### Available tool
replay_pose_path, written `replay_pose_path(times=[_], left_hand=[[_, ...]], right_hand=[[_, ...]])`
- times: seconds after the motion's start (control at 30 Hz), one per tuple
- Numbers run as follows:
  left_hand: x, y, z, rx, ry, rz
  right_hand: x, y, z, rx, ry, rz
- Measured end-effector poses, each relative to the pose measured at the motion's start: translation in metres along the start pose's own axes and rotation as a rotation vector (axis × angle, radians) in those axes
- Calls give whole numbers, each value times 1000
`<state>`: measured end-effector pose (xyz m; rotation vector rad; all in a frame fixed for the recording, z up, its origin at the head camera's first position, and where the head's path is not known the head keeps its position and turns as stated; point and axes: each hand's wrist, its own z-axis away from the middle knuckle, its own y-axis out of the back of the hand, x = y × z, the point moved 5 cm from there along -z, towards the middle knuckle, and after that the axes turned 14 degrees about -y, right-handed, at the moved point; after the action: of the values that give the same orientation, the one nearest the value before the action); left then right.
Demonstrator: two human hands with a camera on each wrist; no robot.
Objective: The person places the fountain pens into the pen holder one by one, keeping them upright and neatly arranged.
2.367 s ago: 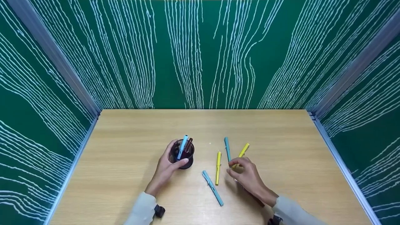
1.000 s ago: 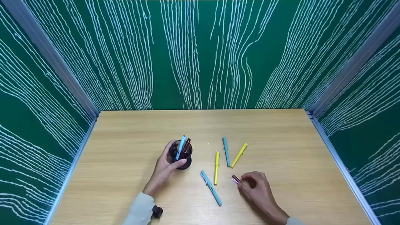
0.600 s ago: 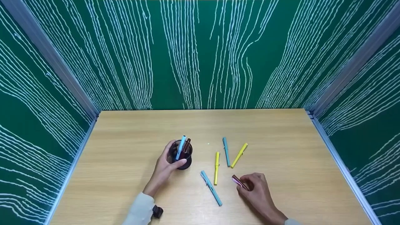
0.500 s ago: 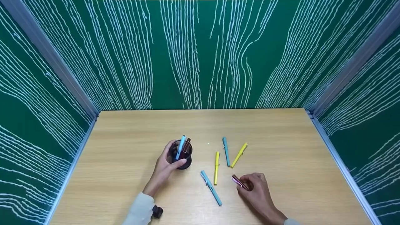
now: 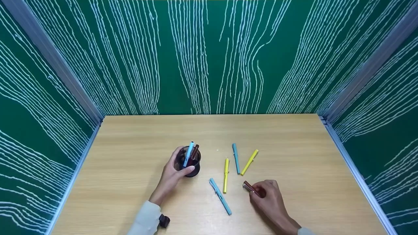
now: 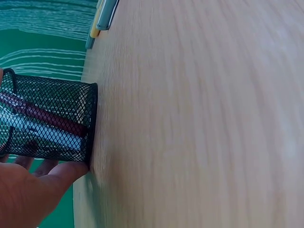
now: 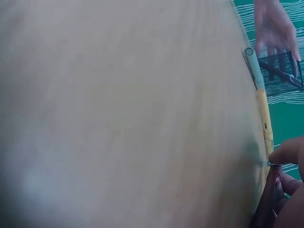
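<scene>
My left hand point(image 5: 173, 171) holds the black mesh pen cup point(image 5: 195, 172) from its left side, thumb across the front. Inside lean a light blue pen point(image 5: 188, 156) and a dark maroon pen point(image 5: 195, 150); in the left wrist view both show through the mesh point(image 6: 52, 90), the cup's base down at the table. My right hand point(image 5: 271, 199) pinches another maroon pen point(image 5: 250, 187) between thumb and fingers, low over the table, its clip end pointing up-left. The hand hides the pen's other end. In the right wrist view, the pen point(image 7: 266, 202) shows at the lower right edge.
Between the hands lie two yellow pens point(image 5: 226, 176) and two teal pens point(image 5: 220, 196), spread apart on the wooden table point(image 5: 147, 133). Green walls point(image 5: 186, 55) with wavy white lines enclose the back and sides, with metal posts point(image 5: 65, 65) at the corners.
My right hand has drawn back toward the lower right from among the loose pens and taken hold of the maroon pen. My left hand keeps its hold on the cup.
</scene>
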<state>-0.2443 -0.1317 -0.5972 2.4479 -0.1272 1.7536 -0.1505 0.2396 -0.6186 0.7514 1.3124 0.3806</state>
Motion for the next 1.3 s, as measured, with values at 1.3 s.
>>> replay_pose_path(times=[1.3], left_hand=[[5,7,-6,-217,-23,162]], right_hand=[[-59,46,-21,112,175,-288]])
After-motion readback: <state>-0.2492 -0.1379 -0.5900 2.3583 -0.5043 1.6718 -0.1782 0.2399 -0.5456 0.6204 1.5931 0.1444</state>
